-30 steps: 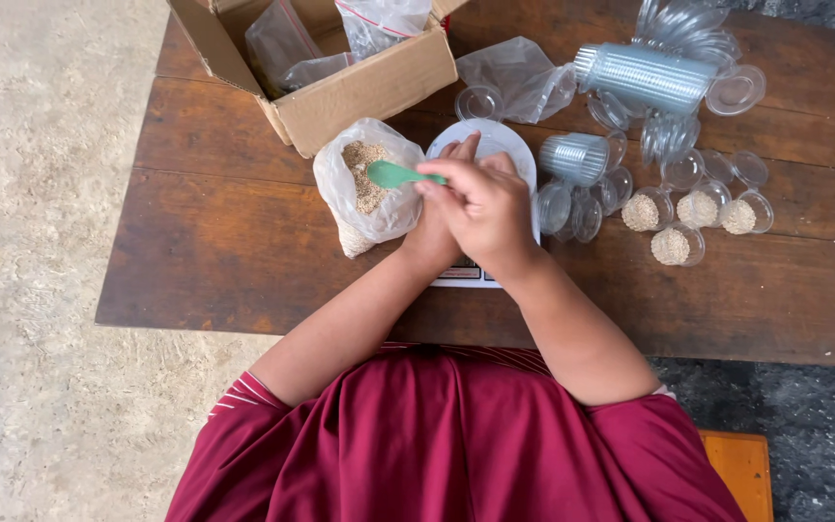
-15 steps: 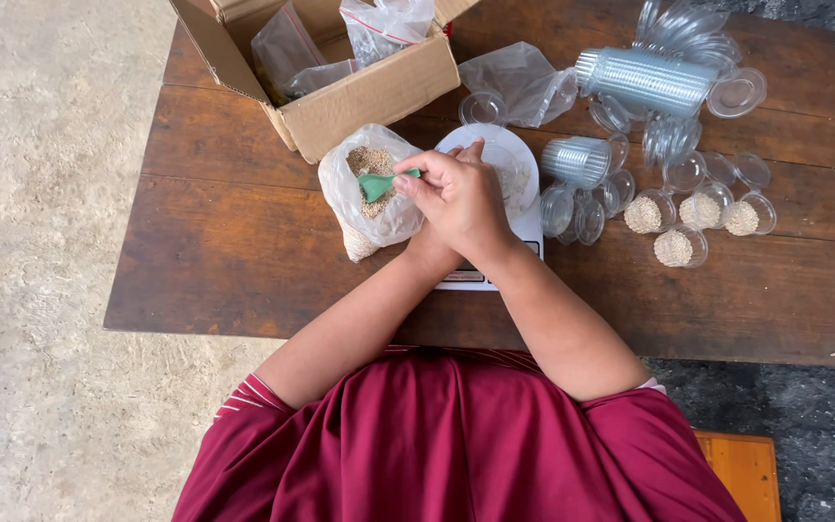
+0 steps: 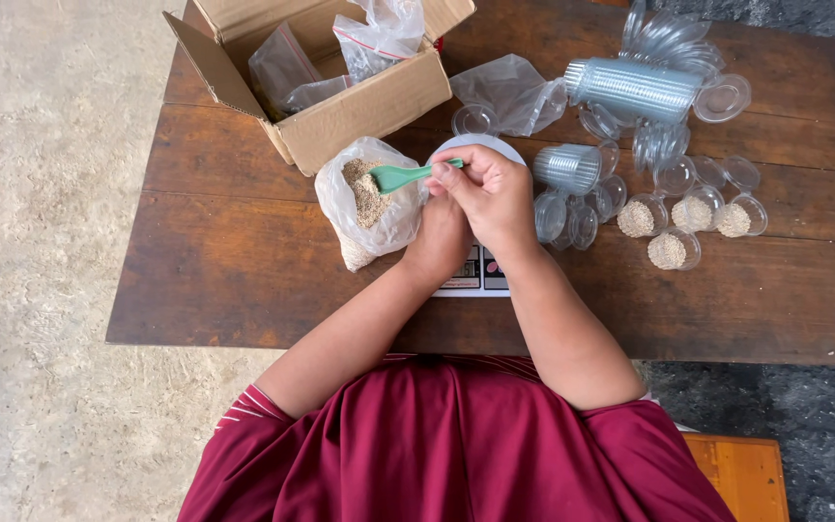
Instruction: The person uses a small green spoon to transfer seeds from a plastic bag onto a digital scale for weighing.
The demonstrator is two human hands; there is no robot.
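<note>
Right hand (image 3: 495, 188) pinching green spoon (image 3: 400, 176) by its handle, bowl now dipped into grain inside open plastic bag (image 3: 369, 208), just left of fingertips; earlier lifted clear. Left hand (image 3: 442, 232) tucked beneath, fingers hidden, grip unclear. Another scoop apparently loading.

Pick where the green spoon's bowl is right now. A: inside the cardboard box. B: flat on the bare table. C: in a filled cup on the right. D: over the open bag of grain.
D: the right hand holds the green spoon by its handle, and its bowl sits over the grain in the open bag.
</note>
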